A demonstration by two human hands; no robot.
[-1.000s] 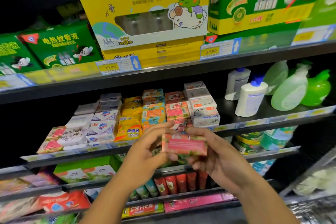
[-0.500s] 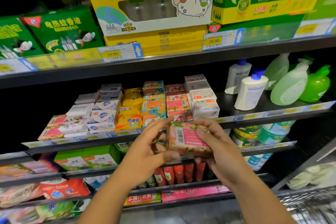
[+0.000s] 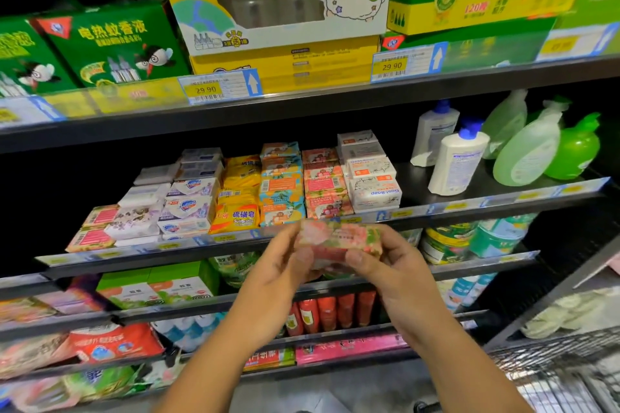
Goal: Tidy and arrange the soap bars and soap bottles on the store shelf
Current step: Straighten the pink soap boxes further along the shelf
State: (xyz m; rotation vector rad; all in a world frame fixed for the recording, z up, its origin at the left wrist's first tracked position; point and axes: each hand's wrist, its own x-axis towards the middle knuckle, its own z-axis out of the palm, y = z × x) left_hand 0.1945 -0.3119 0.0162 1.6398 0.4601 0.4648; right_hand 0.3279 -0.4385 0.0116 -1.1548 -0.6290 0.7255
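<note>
Soap bar in a pink-and-green floral wrapper [image 3: 339, 238], blurred, is held just in front of the rail of the black metal shelf [image 3: 469, 203], near the stacked rows of boxed soap bars [image 3: 281, 191]. Its left end is gripped by the curled fingers of the left hand [image 3: 281, 265], its right end by the right hand [image 3: 399, 275]. White blue-capped bottles [image 3: 458, 157] and green pump bottles [image 3: 530, 154] are stood at the shelf's right.

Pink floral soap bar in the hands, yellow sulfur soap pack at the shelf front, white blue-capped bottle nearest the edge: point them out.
Pink floral soap bar [image 3: 339, 238], head view, front face.
Yellow sulfur soap pack [image 3: 236, 216], head view, front label.
White blue-capped bottle [image 3: 458, 161], head view, body.
</note>
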